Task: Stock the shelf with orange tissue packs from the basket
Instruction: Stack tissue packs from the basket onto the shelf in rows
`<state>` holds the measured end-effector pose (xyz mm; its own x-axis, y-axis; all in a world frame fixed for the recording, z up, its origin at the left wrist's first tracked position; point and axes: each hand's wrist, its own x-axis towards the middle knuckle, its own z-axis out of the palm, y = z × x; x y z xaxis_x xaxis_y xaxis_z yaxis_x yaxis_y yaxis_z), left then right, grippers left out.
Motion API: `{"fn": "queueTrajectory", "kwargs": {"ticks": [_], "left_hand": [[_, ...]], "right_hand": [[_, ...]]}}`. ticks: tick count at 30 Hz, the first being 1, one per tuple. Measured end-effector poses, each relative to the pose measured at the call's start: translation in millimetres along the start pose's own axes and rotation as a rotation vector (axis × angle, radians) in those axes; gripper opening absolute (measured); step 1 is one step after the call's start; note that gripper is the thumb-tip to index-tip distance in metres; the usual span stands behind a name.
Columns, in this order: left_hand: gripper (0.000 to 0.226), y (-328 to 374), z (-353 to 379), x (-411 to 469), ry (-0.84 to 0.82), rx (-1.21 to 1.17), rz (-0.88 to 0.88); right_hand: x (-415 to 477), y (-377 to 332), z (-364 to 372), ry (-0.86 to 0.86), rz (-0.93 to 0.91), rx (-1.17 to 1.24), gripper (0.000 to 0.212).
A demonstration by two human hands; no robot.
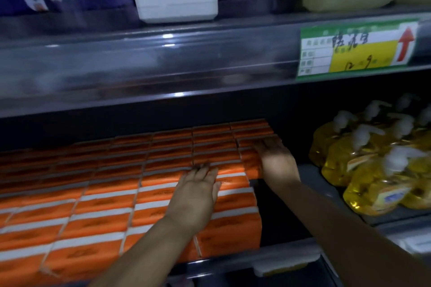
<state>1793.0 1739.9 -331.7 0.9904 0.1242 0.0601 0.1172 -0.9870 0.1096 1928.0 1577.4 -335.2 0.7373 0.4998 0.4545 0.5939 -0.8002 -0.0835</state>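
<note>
Shelf (279, 258) carries orange tissue packs (105, 212), long sides running left-to-right; left hand (196, 193) and right hand (277, 161) press flat, fingers straight.

Tissue packs (112, 196) fill the lower shelf (279, 257) in rows, pump bottles (373, 170) to their right. The left hand (196, 196) lies on the packs; the right hand (277, 163), farther back, at their right edge.
</note>
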Motion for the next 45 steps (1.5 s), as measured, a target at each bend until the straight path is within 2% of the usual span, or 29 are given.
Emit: {"fn": "queueTrajectory", "kwargs": {"ticks": [3,6,9,13,19,25,30,34,37,41,45], "left_hand": [[0.053,0.4,-2.9,0.1,-0.018,0.002,0.016],[0.068,1.2,-8.7,-1.8,-0.009,0.0,0.039],[0.049,2.4,-13.8,-7.4,0.075,-0.053,0.026],[0.044,4.2,-30.9,-26.6,0.294,-0.034,0.046],[0.036,-36.9,-61.1,-92.6,0.25,0.122,0.038],[0.036,-125.1,-82.5,-209.6,0.265,0.189,-0.191],[0.037,-195.5,-93.3,-328.5,0.273,0.243,-0.433],[0.038,-240.4,-90.3,-418.0,0.3,0.256,-0.581],[0.037,-272.5,-70.5,-481.1,0.247,0.264,-0.669],[0.016,-308.5,-29.3,-551.4,0.155,0.179,-0.822],[0.022,-328.7,15.6,-593.4,0.024,0.071,-0.939]], "right_hand": [[-6.2,2.6,-7.4,-0.089,0.025,0.084,0.028],[-11.1,5.8,-21.6,-0.165,0.001,0.144,0.028],[-19.5,5.1,-43.1,-0.139,0.031,0.213,0.027],[-37.9,-5.3,-74.6,-0.089,0.027,0.314,0.035],[-80.8,-55.1,-103.7,-0.058,-0.072,0.49,0.029],[-105.0,-147.7,-107.1,-0.129,-0.257,0.582,0.027],[-114.5,-256.1,-102.5,-0.166,-0.457,0.628,0.027],[-127.9,-346.7,-95.1,-0.27,-0.597,0.649,0.028],[-142.5,-408.2,-80.7,-0.383,-0.698,0.635,0.029],[-167.0,-475.7,-48.8,-0.536,-0.778,0.592,0.031],[-190.7,-520.9,-0.1,-0.721,-0.821,0.538,0.035]]}}
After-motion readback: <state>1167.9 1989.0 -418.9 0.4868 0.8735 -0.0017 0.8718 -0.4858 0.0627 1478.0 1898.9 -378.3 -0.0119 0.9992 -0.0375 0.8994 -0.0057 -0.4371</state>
